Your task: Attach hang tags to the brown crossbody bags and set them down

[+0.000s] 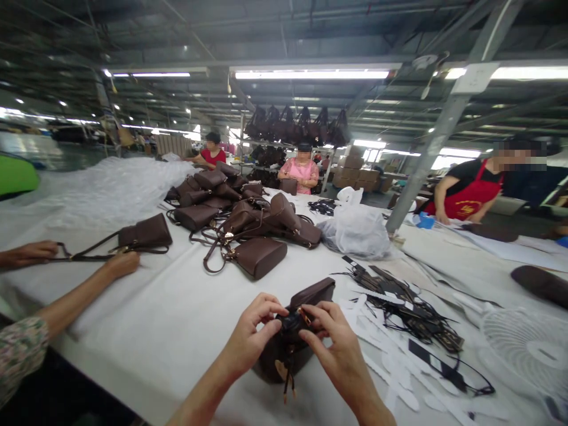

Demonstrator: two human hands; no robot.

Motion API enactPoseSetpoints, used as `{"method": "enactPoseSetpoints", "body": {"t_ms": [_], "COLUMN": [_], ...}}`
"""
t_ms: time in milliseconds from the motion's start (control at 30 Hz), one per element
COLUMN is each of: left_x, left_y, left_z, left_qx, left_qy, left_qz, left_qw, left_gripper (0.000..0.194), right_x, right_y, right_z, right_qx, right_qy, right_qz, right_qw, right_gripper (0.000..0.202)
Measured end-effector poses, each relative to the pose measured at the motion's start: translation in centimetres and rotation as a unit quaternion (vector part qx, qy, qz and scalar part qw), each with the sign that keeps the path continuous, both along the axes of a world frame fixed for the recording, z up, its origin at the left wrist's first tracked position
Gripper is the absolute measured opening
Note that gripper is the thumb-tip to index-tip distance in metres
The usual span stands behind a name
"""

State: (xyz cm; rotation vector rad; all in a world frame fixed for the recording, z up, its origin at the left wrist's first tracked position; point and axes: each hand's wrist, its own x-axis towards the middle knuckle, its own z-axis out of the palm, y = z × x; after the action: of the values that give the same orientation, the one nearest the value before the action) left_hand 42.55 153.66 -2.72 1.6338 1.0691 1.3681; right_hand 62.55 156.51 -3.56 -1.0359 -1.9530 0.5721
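A dark brown handbag (pixel 265 362) stands at the table's near edge, in front of me. My left hand (pixel 255 331) pinches the bag's gathered top, where something black bunches up between the hands. From the other side my right hand (pixel 331 334) has its thumb and fingers closed at the top of the bag, by a gold-coloured metal fitting (pixel 305 315). Cords with gold tips (pixel 289 387) and a small gold-toned tag (pixel 281 370) hang down the front. A flatter brown piece (pixel 313 293) rises behind my fingers. The fingers partly hide the opening.
Brown handbags (pixel 260 258) lie piled ahead. To the right are black tags with cords (pixel 399 302), white paper strips (pixel 388 361), a white fan (pixel 532 349) and a plastic bag (pixel 355 228). At left, a co-worker's hands (pixel 122 264) handle another bag's strap. A metal post (pixel 426 151) stands beyond.
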Motion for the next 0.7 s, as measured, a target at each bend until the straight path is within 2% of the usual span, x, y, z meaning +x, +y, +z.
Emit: {"method": "enactPoseSetpoints", "body": {"t_ms": [67, 167, 267, 400, 467, 533, 600, 700], "left_x": [0.5, 1.2, 1.2, 0.6, 0.3, 0.2, 0.3, 0.4], "left_y": [0.8, 1.8, 2.3, 2.4, 2.4, 2.3, 2.1, 1.7], "left_z": [0.2, 0.7, 1.4, 2.2, 2.5, 2.9, 3.2, 3.5], "left_qx": [-0.03, -0.071, -0.061, -0.057, -0.026, 0.027, 0.083, 0.134], "left_qy": [-0.01, -0.018, 0.008, 0.018, 0.048, 0.092, 0.135, 0.182], "left_qz": [0.023, 0.01, -0.061, -0.153, -0.144, -0.108, -0.085, -0.081], "left_qw": [0.999, 0.997, 0.996, 0.986, 0.988, 0.99, 0.984, 0.971], "left_gripper": [0.011, 0.026, 0.03, 0.023, 0.018, 0.015, 0.018, 0.02], "right_x": [0.0, 0.0, -0.1, -0.4, -0.6, -0.8, -0.9, -1.0], "right_y": [0.2, 0.4, 0.5, 0.1, -0.3, -0.6, -0.8, -0.7], "right_z": [-0.2, -0.3, 0.2, 1.2, 1.7, 2.2, 2.7, 3.3], "right_qx": [0.02, 0.084, 0.111, 0.072, 0.047, 0.033, 0.018, -0.025], "right_qy": [-0.013, -0.031, -0.035, -0.023, -0.031, -0.046, -0.056, -0.066], "right_qz": [0.016, 0.041, 0.016, -0.023, 0.005, 0.03, 0.028, 0.014], "right_qw": [1.0, 0.995, 0.993, 0.997, 0.998, 0.998, 0.998, 0.997], "right_gripper": [0.03, 0.03, 0.024, 0.03, 0.026, 0.023, 0.02, 0.014]}}
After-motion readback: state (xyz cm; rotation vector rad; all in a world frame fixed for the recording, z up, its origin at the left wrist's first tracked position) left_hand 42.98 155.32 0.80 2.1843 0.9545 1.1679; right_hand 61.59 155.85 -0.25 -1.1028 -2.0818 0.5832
